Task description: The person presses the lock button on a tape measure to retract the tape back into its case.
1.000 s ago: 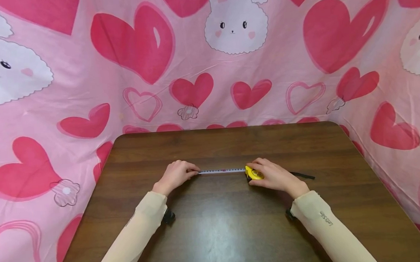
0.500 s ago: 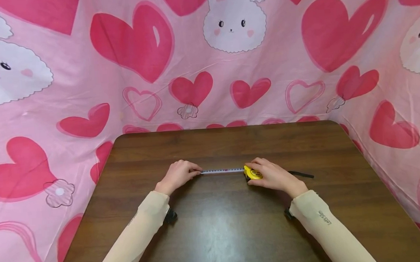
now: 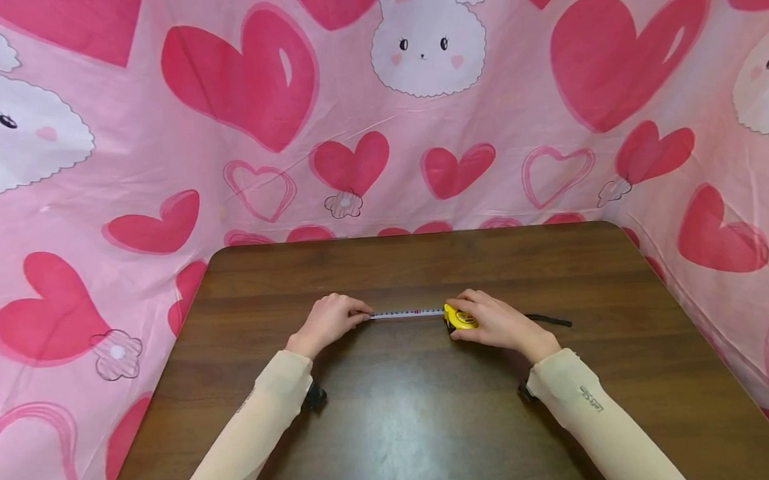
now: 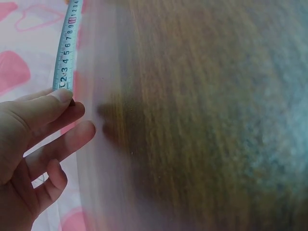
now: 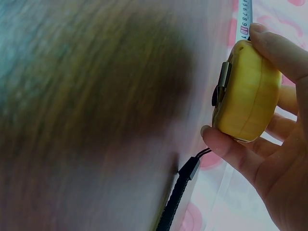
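Note:
A yellow tape measure (image 3: 460, 318) is gripped in my right hand (image 3: 497, 323), thumb and fingers around its case; the right wrist view shows the yellow case (image 5: 252, 91) with a metal clip on its side. From the case a white blade (image 3: 403, 314) runs straight to the left. My left hand (image 3: 328, 322) pinches the blade's end between thumb and forefinger, with the other fingers loosely bent, as the left wrist view shows. Low numbers on the blade (image 4: 67, 53) lie nearest the left fingertips. A black wrist strap (image 3: 551, 320) trails from the case to the right.
Beneath both hands is a brown wooden table (image 3: 397, 417) with rounded far corners. A pink cloth (image 3: 409, 119) printed with hearts and rabbits hangs behind it and along both sides. Small black wrist cameras (image 3: 315, 396) sit under the sleeves.
My left hand has moved slightly right and my right hand slightly left. The visible stretch of blade between them is a little shorter; both holds are unchanged.

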Demonstrator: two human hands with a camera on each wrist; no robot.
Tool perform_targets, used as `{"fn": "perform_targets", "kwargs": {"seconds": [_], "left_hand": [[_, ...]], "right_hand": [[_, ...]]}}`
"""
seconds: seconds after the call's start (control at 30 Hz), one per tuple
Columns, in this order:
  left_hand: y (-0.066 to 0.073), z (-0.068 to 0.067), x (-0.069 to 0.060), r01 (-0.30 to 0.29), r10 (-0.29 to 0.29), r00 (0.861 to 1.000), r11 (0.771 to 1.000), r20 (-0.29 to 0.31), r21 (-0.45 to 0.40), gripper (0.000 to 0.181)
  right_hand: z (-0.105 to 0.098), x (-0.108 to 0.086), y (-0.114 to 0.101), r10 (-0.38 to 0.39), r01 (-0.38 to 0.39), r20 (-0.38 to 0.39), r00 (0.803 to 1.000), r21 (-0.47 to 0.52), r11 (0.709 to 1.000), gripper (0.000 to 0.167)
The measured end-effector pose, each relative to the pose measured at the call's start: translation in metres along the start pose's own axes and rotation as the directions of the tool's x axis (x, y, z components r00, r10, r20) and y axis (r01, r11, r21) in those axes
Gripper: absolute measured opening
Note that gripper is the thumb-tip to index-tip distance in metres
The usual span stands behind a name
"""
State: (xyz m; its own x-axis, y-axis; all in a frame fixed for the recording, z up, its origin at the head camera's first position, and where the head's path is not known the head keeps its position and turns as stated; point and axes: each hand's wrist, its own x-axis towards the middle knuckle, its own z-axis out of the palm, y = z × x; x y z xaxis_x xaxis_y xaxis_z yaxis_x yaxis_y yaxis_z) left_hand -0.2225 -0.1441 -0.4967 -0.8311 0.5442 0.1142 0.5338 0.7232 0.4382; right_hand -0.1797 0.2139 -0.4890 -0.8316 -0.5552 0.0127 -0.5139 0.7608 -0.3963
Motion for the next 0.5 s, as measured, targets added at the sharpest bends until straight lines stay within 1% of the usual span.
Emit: {"fn": "perform_targets", "kwargs": {"seconds": [0.33,0.5], "left_hand": [[0.0018,0.0008,-0.0010,-0.019,0.019,1.000,1.000,-0.008,-0.008,0.015],[0.0032,0.0004,-0.0016,-0.017,0.017,1.000,1.000,-0.007,-0.018,0.015]], "right_hand": [[-0.0011,0.0023,-0.0056,-0.016,0.016,0.002,1.000,-0.003,1.000,0.066],[-0.0026,0.0023,-0.0094,-0.008,0.008,0.011,1.000,-0.006,1.000,0.066]]}}
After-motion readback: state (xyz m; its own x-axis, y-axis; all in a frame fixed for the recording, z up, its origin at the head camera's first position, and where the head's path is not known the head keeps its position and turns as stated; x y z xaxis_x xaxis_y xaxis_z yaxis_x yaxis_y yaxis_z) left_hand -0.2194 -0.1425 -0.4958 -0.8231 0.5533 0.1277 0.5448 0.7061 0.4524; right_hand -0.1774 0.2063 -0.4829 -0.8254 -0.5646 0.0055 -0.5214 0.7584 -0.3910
